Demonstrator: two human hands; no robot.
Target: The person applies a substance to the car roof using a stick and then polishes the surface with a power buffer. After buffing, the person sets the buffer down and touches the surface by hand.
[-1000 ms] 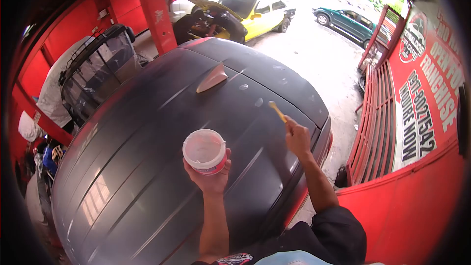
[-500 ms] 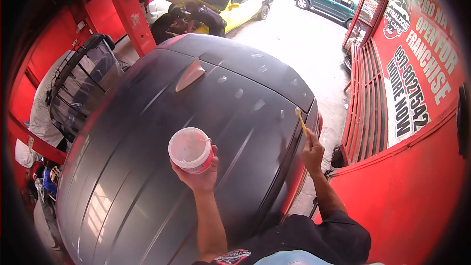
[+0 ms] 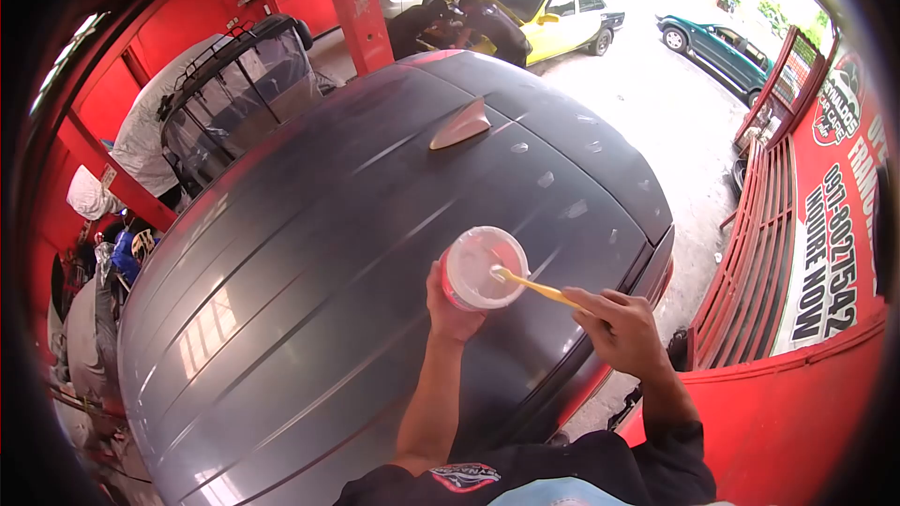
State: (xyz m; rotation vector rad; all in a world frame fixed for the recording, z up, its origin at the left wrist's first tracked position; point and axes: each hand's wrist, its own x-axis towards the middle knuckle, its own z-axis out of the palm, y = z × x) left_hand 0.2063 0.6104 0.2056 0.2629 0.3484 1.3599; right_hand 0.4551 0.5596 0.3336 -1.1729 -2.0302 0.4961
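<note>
Yellow-handled brush is clamped in right hand's fingers, long axis slanting up-left, head at tub's mouth. Tub is gripped by left hand's fingers, mid-frame.

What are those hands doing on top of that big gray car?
The left hand holds up a tub over the car roof. The right hand holds a yellow brush, with its tip inside the tub's rim. A few pale smears show on the roof, near the fin.
</note>
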